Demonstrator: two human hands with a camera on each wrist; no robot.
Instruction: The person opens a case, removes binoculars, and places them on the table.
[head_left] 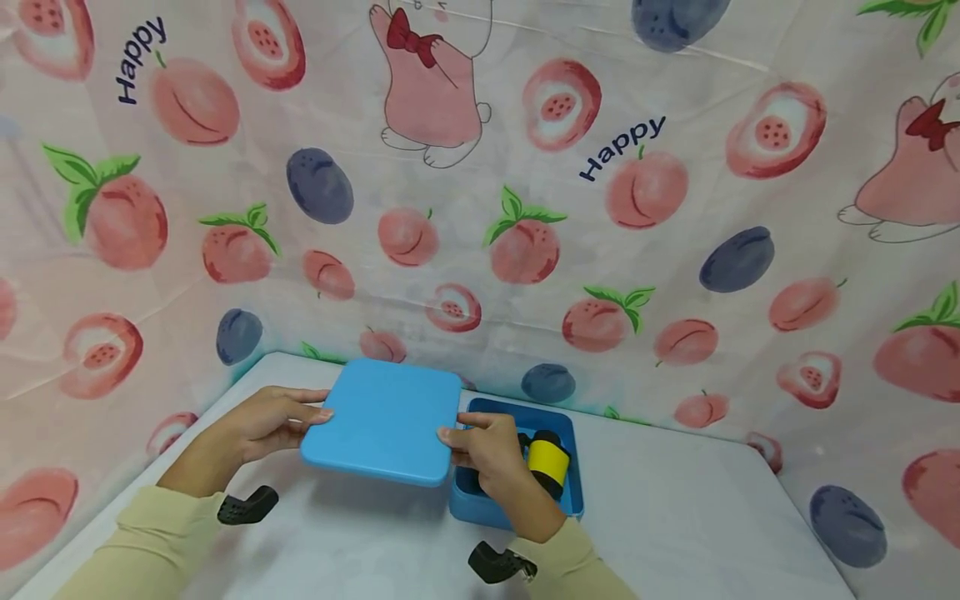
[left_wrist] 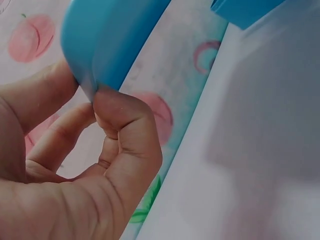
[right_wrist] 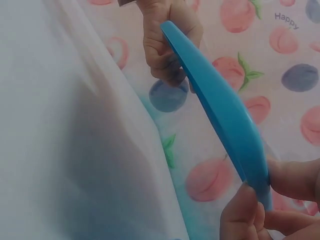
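Both hands hold up a flat blue lid (head_left: pixel 386 421), square with rounded corners, above the white table. The left hand (head_left: pixel 273 423) pinches its left edge between thumb and fingers, as the left wrist view shows close up. At the opposite edge the right hand (head_left: pixel 487 450) grips it, thumb on top and fingers beneath. Behind the right hand stands an open blue box (head_left: pixel 517 517), partly covered by that hand and the lid. Inside the box lies a thing with a yellow band (head_left: pixel 548 462) and black ends, like binoculars; part of it is hidden by the hand.
The white table (head_left: pixel 675 508) runs back to a cloth backdrop (head_left: pixel 465 208) printed with peaches, plums and rabbits. Black wrist mounts (head_left: pixel 248 506) sit at both sleeves. The lid casts a shadow on the tabletop beneath it.
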